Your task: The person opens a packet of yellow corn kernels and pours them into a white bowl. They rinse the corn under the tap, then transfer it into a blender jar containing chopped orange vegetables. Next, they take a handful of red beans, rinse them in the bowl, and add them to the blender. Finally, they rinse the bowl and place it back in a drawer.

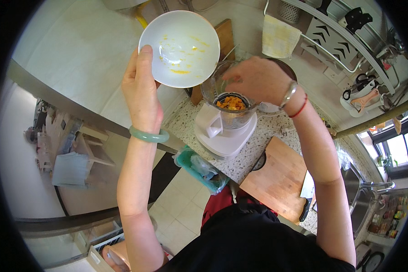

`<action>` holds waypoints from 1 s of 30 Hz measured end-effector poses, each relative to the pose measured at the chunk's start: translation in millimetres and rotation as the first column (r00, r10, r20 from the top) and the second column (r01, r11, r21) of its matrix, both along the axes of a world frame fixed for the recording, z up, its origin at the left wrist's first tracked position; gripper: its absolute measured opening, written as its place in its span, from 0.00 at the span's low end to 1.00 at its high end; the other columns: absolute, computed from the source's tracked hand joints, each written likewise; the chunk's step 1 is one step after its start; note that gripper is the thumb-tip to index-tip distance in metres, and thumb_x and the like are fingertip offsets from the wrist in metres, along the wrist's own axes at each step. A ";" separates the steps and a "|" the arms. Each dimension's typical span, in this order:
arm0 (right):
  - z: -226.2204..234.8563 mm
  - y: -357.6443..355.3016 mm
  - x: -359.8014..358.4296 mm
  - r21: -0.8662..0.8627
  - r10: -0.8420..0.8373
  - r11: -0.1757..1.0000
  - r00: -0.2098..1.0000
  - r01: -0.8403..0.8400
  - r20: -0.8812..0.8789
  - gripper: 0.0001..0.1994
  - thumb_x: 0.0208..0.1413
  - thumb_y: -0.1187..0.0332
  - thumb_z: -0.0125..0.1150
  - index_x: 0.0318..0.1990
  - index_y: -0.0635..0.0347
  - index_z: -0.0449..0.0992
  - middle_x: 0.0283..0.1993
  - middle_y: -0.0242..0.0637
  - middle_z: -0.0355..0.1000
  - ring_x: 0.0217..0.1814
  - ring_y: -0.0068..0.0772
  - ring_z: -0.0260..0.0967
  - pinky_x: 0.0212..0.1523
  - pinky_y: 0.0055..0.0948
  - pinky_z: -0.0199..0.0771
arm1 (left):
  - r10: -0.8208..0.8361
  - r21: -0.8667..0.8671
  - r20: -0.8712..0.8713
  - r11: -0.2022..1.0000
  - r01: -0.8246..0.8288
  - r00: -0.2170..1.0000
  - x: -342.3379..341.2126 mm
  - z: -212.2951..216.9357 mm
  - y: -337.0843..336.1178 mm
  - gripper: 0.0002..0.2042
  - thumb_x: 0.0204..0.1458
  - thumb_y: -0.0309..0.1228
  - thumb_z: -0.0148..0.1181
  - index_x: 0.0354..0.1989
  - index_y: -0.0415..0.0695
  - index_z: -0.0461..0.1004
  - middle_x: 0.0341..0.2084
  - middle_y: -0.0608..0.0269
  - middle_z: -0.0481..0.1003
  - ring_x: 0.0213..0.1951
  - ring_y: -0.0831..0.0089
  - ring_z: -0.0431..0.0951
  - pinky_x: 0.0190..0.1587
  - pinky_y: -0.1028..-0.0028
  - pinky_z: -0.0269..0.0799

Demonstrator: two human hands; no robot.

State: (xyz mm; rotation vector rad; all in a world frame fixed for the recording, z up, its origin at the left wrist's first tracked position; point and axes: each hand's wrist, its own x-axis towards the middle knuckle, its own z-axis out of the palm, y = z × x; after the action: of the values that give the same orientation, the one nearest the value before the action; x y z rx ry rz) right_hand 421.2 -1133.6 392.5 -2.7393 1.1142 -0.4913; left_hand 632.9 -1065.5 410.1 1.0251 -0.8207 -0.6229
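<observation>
My left hand grips a white bowl by its rim, thumb on the inner edge. The bowl is tipped so its inside shows, with orange smears and small bits stuck to it. Beside it, my right hand is over the mouth of a clear blender jar, fingers bent together; what they hold, if anything, I cannot make out. Orange diced pieces lie in the bottom of the jar. The jar sits on a white blender base on the speckled counter.
A wooden cutting board lies nearer me, a knife along its right edge. Below the counter edge hangs a teal bin lined with plastic. The sink is at right. A yellowish cloth hangs from the wall rack.
</observation>
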 end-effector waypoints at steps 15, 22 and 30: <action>-15.8 4.8 -5.0 -0.240 0.092 0.969 0.835 0.049 0.543 0.07 0.54 0.67 0.57 0.30 0.58 0.79 0.29 0.43 0.75 0.34 0.49 0.74 0.33 0.41 0.75 | -0.082 0.113 0.019 0.990 0.079 0.996 -3.4 -7.5 -3.1 0.14 0.60 0.42 0.56 0.45 0.45 0.76 0.40 0.68 0.76 0.41 0.79 0.76 0.43 0.73 0.74; -15.2 10.3 -13.2 0.272 -0.214 0.962 0.695 0.028 0.687 0.07 0.56 0.70 0.60 0.36 0.62 0.80 0.29 0.38 0.78 0.30 0.27 0.75 0.33 0.25 0.73 | -0.182 0.146 -0.023 0.972 0.183 0.983 -6.7 -12.1 -5.1 0.17 0.60 0.44 0.55 0.49 0.46 0.73 0.44 0.66 0.75 0.46 0.75 0.75 0.45 0.69 0.74; -4.8 28.3 2.3 0.065 -0.004 0.995 0.634 -0.073 0.774 0.07 0.50 0.73 0.68 0.35 0.64 0.78 0.29 0.34 0.74 0.29 0.24 0.71 0.31 0.23 0.71 | -0.256 0.185 -0.090 0.945 0.269 0.962 -6.3 -13.3 -6.6 0.22 0.58 0.45 0.57 0.54 0.44 0.70 0.48 0.63 0.74 0.50 0.71 0.73 0.49 0.64 0.73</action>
State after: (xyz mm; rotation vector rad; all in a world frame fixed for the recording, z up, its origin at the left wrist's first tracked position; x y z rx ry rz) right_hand 423.5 -1105.3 387.6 -2.0413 0.7928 -1.4007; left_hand 626.6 -1072.1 396.8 1.0750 -0.8581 -0.9763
